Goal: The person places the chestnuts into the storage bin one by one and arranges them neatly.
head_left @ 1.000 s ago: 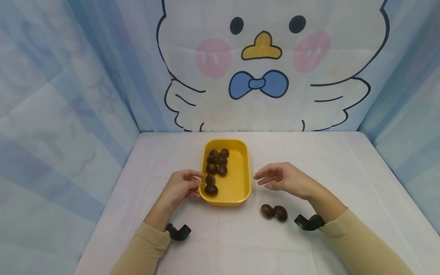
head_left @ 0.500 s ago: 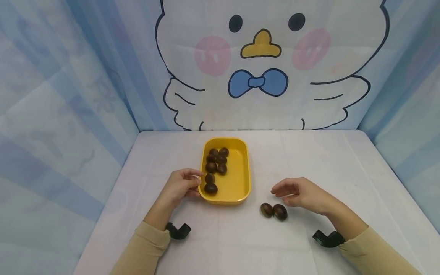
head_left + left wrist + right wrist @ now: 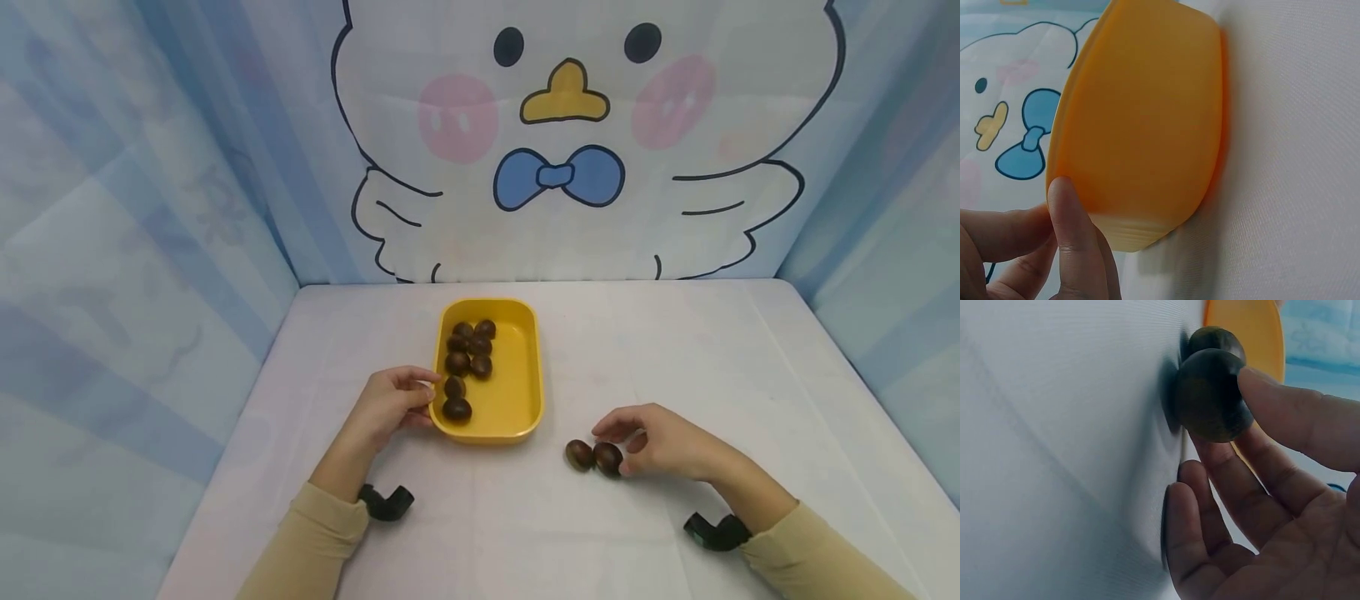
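My left hand (image 3: pixel 395 402) holds the left rim of a yellow plastic tray (image 3: pixel 528 367), thumb against its outer wall. Several glossy dark brown, egg-shaped fruits (image 3: pixel 457 409), exact kind unclear, lie along the tray's left side. Two more rest on the table right of the tray, close together: a left fruit (image 3: pixel 579 455) and a right fruit (image 3: pixel 607 459). My right hand (image 3: pixel 663 442) pinches the right one, with the thumb (image 3: pixel 1300 415) on its near side and fingers behind it. In the right wrist view this fruit (image 3: pixel 1207 394) partly covers the other.
A white cloth covers the table (image 3: pixel 480 533). Behind it hangs a backdrop (image 3: pixel 562 233) with a cartoon bird, and blue patterned curtains (image 3: pixel 150 292) stand at the sides. A black wrist mount (image 3: pixel 717 532) sits on each arm.
My right hand has moved from beside the tray, right and toward me, then down onto the right loose fruit. My left hand has stayed at the tray.
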### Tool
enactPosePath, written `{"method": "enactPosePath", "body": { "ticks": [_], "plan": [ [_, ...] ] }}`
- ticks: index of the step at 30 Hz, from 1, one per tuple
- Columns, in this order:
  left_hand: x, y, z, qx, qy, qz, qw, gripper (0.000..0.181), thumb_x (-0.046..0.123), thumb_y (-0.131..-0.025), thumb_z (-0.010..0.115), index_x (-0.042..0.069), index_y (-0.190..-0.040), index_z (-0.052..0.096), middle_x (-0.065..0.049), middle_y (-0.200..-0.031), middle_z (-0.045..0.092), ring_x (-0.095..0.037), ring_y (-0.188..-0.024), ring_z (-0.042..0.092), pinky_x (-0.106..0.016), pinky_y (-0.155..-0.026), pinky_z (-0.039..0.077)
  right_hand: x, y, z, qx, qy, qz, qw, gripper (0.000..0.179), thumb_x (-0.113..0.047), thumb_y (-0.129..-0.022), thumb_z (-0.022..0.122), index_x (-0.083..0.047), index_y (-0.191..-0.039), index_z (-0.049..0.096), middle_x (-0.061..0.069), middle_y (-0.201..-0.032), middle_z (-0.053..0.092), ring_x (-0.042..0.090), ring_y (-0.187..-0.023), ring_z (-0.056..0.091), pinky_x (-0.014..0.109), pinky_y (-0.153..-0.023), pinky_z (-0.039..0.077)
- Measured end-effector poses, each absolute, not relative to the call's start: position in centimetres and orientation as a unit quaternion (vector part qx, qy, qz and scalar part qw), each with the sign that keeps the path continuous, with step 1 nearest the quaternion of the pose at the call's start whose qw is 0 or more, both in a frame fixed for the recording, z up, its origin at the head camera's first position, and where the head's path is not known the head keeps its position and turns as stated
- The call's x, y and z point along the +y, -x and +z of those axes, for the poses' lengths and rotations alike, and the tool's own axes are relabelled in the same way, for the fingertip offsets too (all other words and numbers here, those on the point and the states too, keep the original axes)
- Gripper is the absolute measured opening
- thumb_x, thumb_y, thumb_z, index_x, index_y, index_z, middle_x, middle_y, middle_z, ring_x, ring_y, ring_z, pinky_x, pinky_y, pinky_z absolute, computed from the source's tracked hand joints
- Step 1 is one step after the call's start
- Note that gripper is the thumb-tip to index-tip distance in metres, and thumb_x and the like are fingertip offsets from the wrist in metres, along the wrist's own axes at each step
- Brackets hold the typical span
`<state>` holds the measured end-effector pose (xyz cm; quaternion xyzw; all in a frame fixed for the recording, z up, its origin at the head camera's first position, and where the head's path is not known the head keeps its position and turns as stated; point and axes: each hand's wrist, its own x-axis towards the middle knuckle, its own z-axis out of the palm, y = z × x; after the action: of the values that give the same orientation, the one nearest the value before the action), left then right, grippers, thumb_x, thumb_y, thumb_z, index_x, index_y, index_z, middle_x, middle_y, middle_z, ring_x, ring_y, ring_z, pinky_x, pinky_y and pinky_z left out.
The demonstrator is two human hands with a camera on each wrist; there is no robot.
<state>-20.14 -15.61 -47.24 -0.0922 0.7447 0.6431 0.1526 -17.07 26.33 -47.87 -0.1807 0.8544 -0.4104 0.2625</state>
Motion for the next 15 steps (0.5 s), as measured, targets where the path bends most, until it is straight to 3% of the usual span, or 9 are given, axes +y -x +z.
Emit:
{"method": "enactPosePath", "body": {
  "ticks": [8, 15],
  "plan": [
    [-15.63, 20.18, -47.46, 0.743, 0.087, 0.647, 0.15, 0.029, 0.002, -0.099, 0.069, 0.0, -0.127, 0.073, -0.009, -0.096, 0.069, -0.015, -0.068, 0.066, -0.026, -0.063, 0.064, 26.03, 16.82, -48.01, 0.862, 0.186, -0.397, 0.256, 0.049, -0.007, -0.076, 0.089, -0.016, -0.123, 0.074, 0.001, -0.116, 0.073, 0.02, -0.103, 0.061, 0.025, -0.086, 0.055],
    [-15.64, 20.09, -47.46, 0.742, 0.091, 0.647, 0.149, 0.028, 0.002, -0.099, 0.069, 0.001, -0.127, 0.073, -0.011, -0.097, 0.069, -0.015, -0.068, 0.066, -0.026, -0.063, 0.064, 26.2, 17.1, -47.84, 0.859, 0.168, -0.405, 0.263, 0.046, -0.002, -0.074, 0.089, -0.016, -0.115, 0.073, 0.005, -0.112, 0.072, 0.023, -0.104, 0.067, 0.028, -0.085, 0.06]
  ]
}}
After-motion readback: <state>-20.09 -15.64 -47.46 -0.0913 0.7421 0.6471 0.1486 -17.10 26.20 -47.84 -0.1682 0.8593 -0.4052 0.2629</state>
